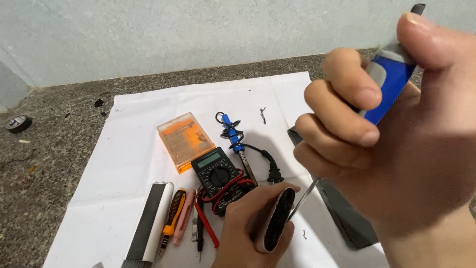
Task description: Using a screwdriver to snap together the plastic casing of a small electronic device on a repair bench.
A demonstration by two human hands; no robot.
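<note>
My right hand (396, 144) fills the right side, close to the camera, gripping a screwdriver with a blue and grey handle (391, 79). Its thin metal shaft (303, 197) slants down-left, and the tip meets a small dark flat device (278, 218). My left hand (250, 226) holds that device on edge at the bottom centre, above a white sheet (129, 159).
On the sheet lie an orange clear plastic box (185, 141), a black multimeter (218, 176) with red and black leads, a blue-handled soldering iron (237, 141) with cord, an orange screwdriver (173, 213), a white and grey flat object (151, 221) and a dark panel (347, 218). A tape roll (19, 123) sits far left on the stone floor.
</note>
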